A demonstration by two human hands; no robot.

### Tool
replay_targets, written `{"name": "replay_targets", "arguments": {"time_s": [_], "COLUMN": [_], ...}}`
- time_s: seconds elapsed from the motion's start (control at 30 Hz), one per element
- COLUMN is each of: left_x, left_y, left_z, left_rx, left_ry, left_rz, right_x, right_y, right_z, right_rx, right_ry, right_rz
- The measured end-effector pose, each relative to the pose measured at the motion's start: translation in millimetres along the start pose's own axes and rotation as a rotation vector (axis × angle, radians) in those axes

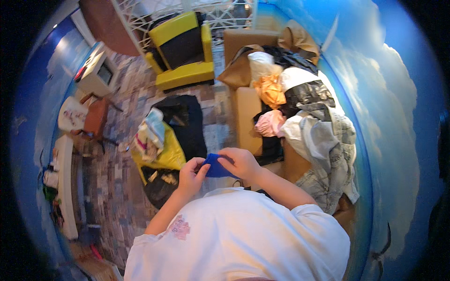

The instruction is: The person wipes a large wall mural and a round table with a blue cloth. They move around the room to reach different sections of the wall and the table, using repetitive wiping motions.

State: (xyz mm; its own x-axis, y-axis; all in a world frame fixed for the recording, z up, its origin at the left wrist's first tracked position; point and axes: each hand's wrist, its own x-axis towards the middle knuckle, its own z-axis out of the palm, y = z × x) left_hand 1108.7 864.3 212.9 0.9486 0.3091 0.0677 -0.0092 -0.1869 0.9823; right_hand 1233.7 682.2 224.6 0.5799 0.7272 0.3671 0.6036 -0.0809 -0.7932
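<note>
Both my hands hold a small piece of blue cloth [218,169] in front of my chest. My left hand [191,177] pinches its left corner between thumb and fingers. Along its upper right edge, my right hand [240,162] grips it, with the thumb underneath and the fingers on top. The cloth looks folded and hangs slightly down between the hands. Beyond my left hand, a yellow and black bag or cover [168,140] lies on the floor. A crumpled pale plastic bag [153,131] rests on it.
To the right, a tan sofa [246,112] is heaped with an orange bag [270,90], a pink cloth bundle [270,123] and a grey denim garment [330,154]. A yellow and black armchair [184,49] stands ahead. At left are a brown chair [95,117] and a white cabinet [98,75].
</note>
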Motion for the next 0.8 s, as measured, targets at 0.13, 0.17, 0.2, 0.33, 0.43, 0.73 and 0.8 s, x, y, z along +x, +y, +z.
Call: {"name": "replay_targets", "arguments": {"time_s": [0.13,0.17,0.2,0.33,0.43,0.73,0.8], "left_x": [69.4,81.9,92.3,143.2,191.3,331.9,365.8], "left_y": [2.8,7.3,11.0,15.7,18.9,-0.1,6.7], "left_z": [34.0,41.4,47.0,68.7,89.3,136.7,126.8], "left_rx": [-0.027,-0.001,0.027,0.047,-0.006,-0.196,-0.091], "left_ry": [-0.099,-0.138,-0.172,-0.304,-0.42,-0.586,-0.557], "left_rz": [0.027,0.011,-0.004,0.14,0.096,0.266,0.417], "right_x": [15.9,14.1,11.5,-12.4,-31.2,35.4,79.5], "right_y": [24.4,27.9,30.2,43.2,58.0,98.6,114.4], "right_z": [-54.4,-65.4,-73.4,-99.4,-114.4,-139.9,-141.7], "right_rx": [-0.106,-0.133,-0.157,-0.206,-0.244,-0.634,-0.844], "right_ry": [0.097,0.11,0.119,0.188,0.397,0.971,0.864], "right_rz": [0.082,0.123,0.162,0.36,0.455,0.484,0.254]}}
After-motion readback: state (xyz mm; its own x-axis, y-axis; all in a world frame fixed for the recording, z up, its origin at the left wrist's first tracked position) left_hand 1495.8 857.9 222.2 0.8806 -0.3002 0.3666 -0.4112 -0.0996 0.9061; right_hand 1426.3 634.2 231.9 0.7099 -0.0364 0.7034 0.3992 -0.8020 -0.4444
